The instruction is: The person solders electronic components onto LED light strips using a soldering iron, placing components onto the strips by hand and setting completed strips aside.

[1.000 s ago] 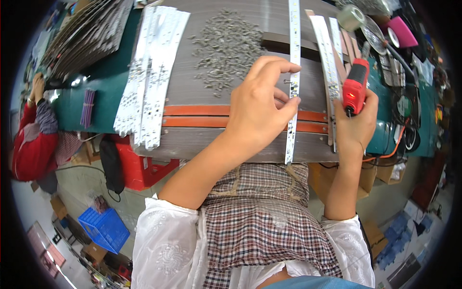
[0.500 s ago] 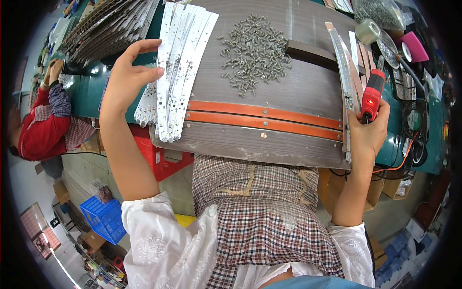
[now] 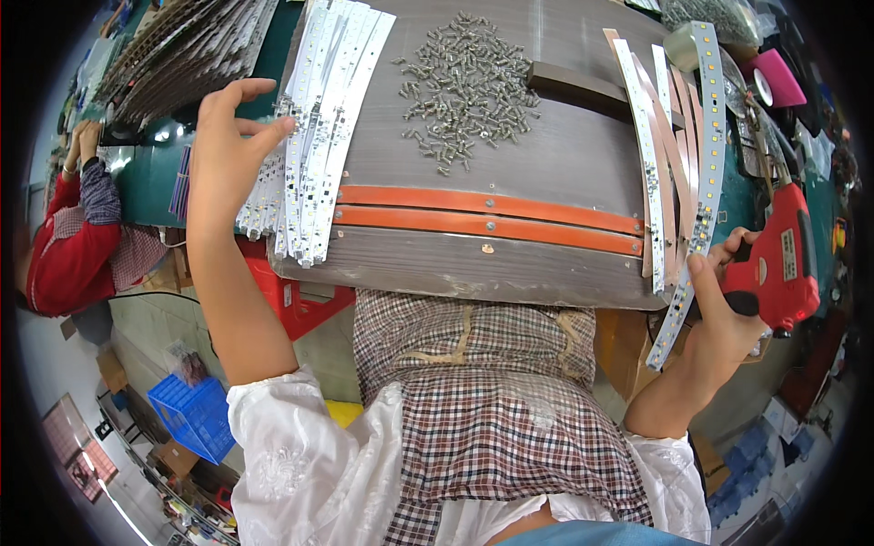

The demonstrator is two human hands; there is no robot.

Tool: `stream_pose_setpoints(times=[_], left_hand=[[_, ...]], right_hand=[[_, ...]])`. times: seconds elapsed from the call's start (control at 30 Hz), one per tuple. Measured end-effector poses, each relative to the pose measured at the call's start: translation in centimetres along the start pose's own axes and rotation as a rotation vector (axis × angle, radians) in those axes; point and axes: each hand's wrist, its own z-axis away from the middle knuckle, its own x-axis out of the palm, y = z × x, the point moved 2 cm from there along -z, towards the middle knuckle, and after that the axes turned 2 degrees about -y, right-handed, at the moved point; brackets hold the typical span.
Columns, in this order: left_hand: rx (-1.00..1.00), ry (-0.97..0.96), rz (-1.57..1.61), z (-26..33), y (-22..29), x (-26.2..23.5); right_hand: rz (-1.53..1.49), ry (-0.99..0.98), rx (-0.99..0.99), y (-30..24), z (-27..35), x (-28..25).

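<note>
My right hand (image 3: 715,332) is closed around a red electric screwdriver (image 3: 783,259). The same hand pinches a curved white LED strip (image 3: 710,118) under its thumb, raised past the right edge of the board. My left hand (image 3: 228,146) has thumb and forefinger apart at the left side of a stack of white LED strips (image 3: 319,136). Its thumb tip is at the stack's edge; its other fingers are partly hidden. Two orange curved bars (image 3: 492,218) lie across the near part of the grey wood-grain board (image 3: 401,259).
A heap of small screws (image 3: 469,91) lies mid-board beside a dark bar (image 3: 583,91). More curved strips (image 3: 651,164) rest at the board's right edge. Stacked panels (image 3: 182,55) stand far left. A co-worker in red (image 3: 73,237) sits at the left. A blue crate (image 3: 191,414) is on the floor.
My right hand has moved right and nearer, lifting an LED strip off the right-hand pile and tilting the screwdriver outward. My left hand has shifted slightly left and stays open.
</note>
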Motion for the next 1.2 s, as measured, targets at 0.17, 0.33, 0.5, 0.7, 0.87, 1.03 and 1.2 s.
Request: stream_pose_setpoints(times=[0.17,0.33,0.5,0.7,0.87,1.03,1.2], left_hand=[[0.251,-0.113,0.101,2.8,6.7,5.8],[0.268,-0.262,0.062,4.5,8.6,9.7],[0.458,-0.223,-0.088,3.6,8.5,10.3],[0.565,-0.105,-0.137,4.2,9.6,11.0],[0.211,-0.358,0.636,6.2,12.6,12.0],[-0.126,-0.618,1.303,6.7,13.9,14.2],[-0.186,-0.649,1.375,6.7,13.7,14.8]], right_hand=[[-0.105,-0.014,0.048,-0.8,1.5,0.4],[-0.158,-0.101,0.114,-0.4,2.4,1.5],[-0.109,-0.16,0.107,-0.3,2.5,1.0],[-0.224,-0.196,0.168,0.7,2.9,3.0],[-0.288,-0.218,0.254,2.0,3.1,4.6],[-0.31,-0.242,0.263,2.1,3.4,5.2],[-0.31,-0.242,0.244,2.6,3.5,5.2]])
